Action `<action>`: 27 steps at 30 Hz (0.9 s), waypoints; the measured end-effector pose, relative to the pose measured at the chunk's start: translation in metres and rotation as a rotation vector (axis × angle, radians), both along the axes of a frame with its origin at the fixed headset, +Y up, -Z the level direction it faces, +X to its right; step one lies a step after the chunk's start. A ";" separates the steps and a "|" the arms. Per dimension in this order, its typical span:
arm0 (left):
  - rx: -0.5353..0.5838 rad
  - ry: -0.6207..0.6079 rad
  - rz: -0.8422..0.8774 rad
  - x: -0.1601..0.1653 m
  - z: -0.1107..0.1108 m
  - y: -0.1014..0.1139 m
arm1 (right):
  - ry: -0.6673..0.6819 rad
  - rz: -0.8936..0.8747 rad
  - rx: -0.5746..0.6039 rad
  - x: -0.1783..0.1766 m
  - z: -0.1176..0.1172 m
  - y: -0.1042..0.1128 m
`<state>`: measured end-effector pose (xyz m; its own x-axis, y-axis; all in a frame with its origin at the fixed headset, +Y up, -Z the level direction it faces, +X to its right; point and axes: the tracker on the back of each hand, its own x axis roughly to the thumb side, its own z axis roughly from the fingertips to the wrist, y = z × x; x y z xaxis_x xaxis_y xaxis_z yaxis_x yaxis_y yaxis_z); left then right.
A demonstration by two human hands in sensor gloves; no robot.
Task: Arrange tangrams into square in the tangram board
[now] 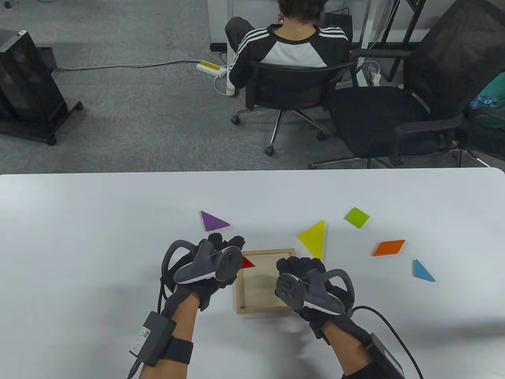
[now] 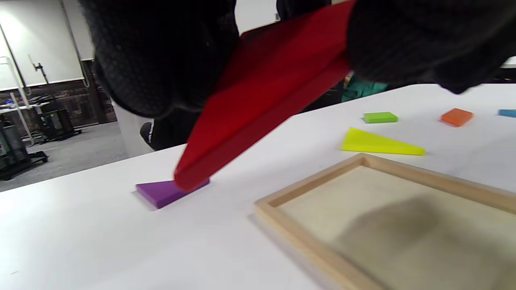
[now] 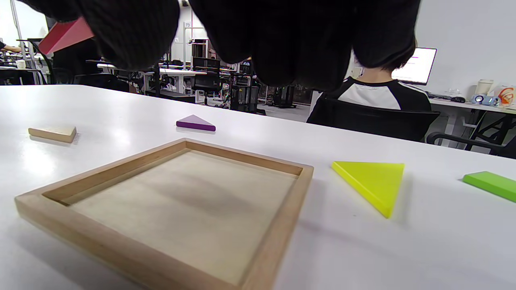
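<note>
White table [image 1: 98, 205]; board [image 1: 241, 292] empty. Left hand [image 1: 221, 256] pinches red triangle [image 2: 262, 100] above board's left corner; right hand [image 1: 302, 272] curled, idle. Next: seat it flat.

Tangram board [image 3: 282, 225]: pale matt wood, grain seen. Red triangle [image 2: 266, 100]: smooth, slightly glossy. Table [image 1: 79, 221]: white, glossy. Gloves: black knit cloth.

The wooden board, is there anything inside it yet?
No pieces lie inside the wooden tangram board; the right wrist view shows only its bare floor with shadows. In the table view the right hand covers its right edge, and the left hand holds the red triangle above it.
</note>
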<state>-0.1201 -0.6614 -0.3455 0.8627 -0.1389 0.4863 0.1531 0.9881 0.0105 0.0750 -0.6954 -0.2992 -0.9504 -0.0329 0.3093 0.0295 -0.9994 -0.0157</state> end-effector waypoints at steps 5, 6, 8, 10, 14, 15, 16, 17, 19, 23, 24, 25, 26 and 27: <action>-0.031 -0.038 0.005 0.027 0.006 -0.011 | -0.007 -0.015 -0.010 0.004 -0.003 0.000; -0.032 -0.042 0.006 0.030 0.006 -0.013 | -0.008 -0.015 -0.011 0.004 -0.003 0.000; -0.049 -0.047 0.004 0.037 0.005 -0.019 | -0.011 -0.017 -0.013 0.006 -0.003 0.001; -0.066 -0.054 0.011 0.044 0.004 -0.026 | -0.014 -0.025 -0.015 0.008 -0.004 0.001; -0.098 -0.065 0.022 0.055 0.001 -0.041 | -0.029 -0.041 -0.022 0.015 -0.006 0.003; -0.107 -0.069 0.032 0.058 0.001 -0.045 | -0.031 -0.041 -0.028 0.017 -0.007 0.003; -0.113 -0.071 0.037 0.059 0.000 -0.048 | -0.034 -0.041 -0.031 0.019 -0.008 0.003; -0.121 -0.074 0.040 0.062 -0.001 -0.051 | -0.041 -0.042 -0.031 0.022 -0.009 0.003; -0.142 -0.078 0.051 0.066 -0.002 -0.056 | -0.053 -0.045 -0.035 0.026 -0.011 0.002; -0.175 -0.087 0.024 0.075 -0.004 -0.066 | -0.077 -0.047 -0.047 0.034 -0.014 0.001; -0.182 -0.092 0.015 0.077 -0.005 -0.070 | -0.082 -0.049 -0.052 0.035 -0.015 0.000; -0.196 -0.090 0.007 0.079 -0.005 -0.073 | -0.087 -0.050 -0.057 0.037 -0.016 -0.001; -0.202 -0.091 0.002 0.080 -0.006 -0.075 | -0.091 -0.049 -0.059 0.038 -0.017 -0.002; -0.209 -0.092 -0.013 0.083 -0.006 -0.079 | -0.095 -0.046 -0.064 0.039 -0.018 -0.003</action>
